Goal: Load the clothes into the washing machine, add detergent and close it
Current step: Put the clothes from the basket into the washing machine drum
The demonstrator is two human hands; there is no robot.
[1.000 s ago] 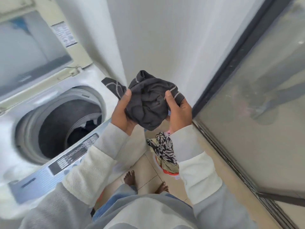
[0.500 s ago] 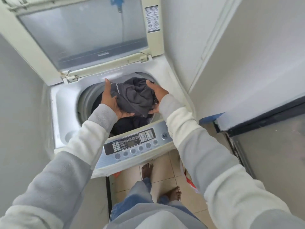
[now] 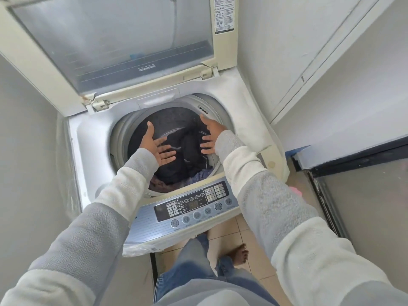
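Open washing machine (image 3: 242, 120) | left hand (image 3: 157, 147) splayed over clothes (image 3: 192, 150) | right hand (image 3: 212, 135) splayed

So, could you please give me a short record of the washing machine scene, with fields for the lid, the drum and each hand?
machine: top-loading washing machine, between walls
lid: raised, leaning back
drum: holds dark clothes and a blue checked piece near the front
left hand: open, fingers spread, over the drum, holding nothing
right hand: open, fingers spread, over the drum, holding nothing
control panel: along the front edge
stage: lid not yet closed
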